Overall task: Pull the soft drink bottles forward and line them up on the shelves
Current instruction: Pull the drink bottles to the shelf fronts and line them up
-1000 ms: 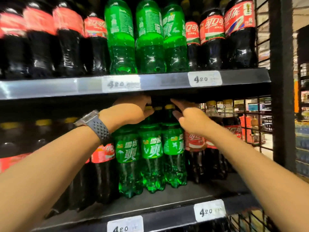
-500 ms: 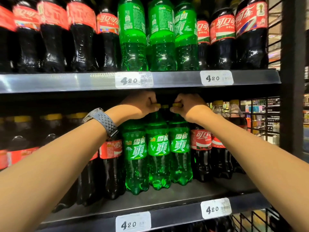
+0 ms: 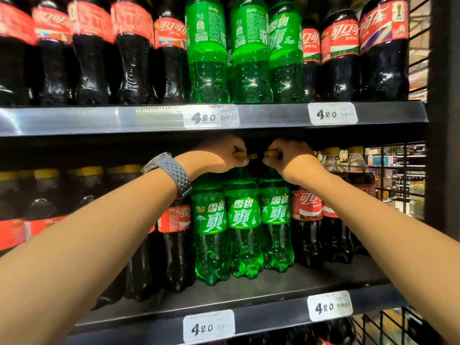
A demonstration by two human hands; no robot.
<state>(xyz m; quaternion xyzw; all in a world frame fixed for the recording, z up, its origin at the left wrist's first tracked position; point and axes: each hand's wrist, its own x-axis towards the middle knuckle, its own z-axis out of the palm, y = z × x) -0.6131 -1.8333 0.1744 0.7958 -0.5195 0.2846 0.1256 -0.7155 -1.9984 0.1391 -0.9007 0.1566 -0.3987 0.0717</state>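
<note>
I have both hands up under the upper shelf (image 3: 149, 120). My left hand (image 3: 219, 155) pinches the yellow cap of the left green bottle (image 3: 210, 235); my right hand (image 3: 290, 159) pinches the cap of the right green bottle (image 3: 276, 227). The middle green bottle (image 3: 244, 232), between them, stands untouched. All three stand at twelve o'clock, set back from the lower shelf's lip (image 3: 273, 317). I judge gripping the caps gives clearance to drag them forward, level with the cola bottles (image 3: 307, 220) at two o'clock.

A shop: stocked drink shelves (image 3: 214, 120) with price tags (image 3: 211, 116), aisles beyond.
</note>
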